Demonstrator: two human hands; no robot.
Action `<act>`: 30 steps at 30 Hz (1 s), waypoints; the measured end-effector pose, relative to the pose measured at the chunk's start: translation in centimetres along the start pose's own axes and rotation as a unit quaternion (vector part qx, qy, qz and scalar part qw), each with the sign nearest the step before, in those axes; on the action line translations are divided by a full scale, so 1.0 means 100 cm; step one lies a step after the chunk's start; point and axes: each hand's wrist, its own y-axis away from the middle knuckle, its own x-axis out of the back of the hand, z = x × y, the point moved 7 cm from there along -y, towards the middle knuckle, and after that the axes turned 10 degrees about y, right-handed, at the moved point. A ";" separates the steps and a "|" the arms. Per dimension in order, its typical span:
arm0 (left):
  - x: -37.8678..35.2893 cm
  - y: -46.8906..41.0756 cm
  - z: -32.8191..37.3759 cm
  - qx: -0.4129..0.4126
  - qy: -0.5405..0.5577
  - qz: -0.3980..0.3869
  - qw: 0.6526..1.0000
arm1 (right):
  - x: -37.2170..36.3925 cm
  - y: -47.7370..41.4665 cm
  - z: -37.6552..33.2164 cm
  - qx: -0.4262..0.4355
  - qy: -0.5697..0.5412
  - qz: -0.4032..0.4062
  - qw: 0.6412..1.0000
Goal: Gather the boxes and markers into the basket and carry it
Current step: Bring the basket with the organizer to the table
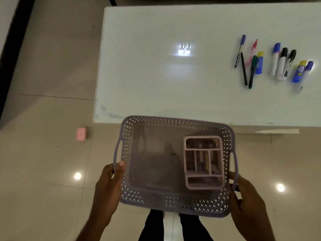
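Observation:
I hold a lilac perforated basket (173, 202) in the air just in front of the white table (156, 75). My left hand (111, 181) grips its left handle and my right hand (246, 197) grips its right handle. Inside the basket, at its right side, stands a pink compartment box (203, 162) with a few small items in it. On the table's right part lie several pens (243, 66), several markers (281, 61) and blue glue sticks (299, 71), apart from the basket.
A small pink box (81, 134) lies on the tiled floor left of the basket, near the table's corner. My legs (173, 226) show below the basket. Ceiling lights reflect in the floor and tabletop.

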 end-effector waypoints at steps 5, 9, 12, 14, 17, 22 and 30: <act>-0.004 -0.025 0.041 -0.044 0.009 -0.004 0.999 | 0.015 -0.053 -0.033 0.033 -0.027 0.010 0.999; -0.009 -0.062 0.069 -0.075 -0.001 -0.001 0.997 | 0.023 -0.106 -0.066 0.089 -0.032 0.035 0.995; -0.012 -0.090 0.093 -0.100 -0.008 0.002 0.995 | 0.024 -0.146 -0.089 0.103 -0.040 0.024 0.994; -0.015 -0.106 0.109 -0.106 -0.001 0.005 0.994 | 0.026 -0.167 -0.104 0.103 -0.052 0.022 0.993; -0.024 -0.130 0.127 -0.105 0.004 -0.003 0.994 | 0.029 -0.197 -0.117 0.088 -0.040 0.034 0.995; -0.042 -0.163 0.139 -0.096 0.020 -0.008 0.995 | 0.028 -0.237 -0.117 0.059 -0.009 0.054 0.997; -0.063 -0.169 0.136 -0.185 0.002 -0.001 0.983 | 0.034 -0.243 -0.129 0.116 0.083 0.134 0.981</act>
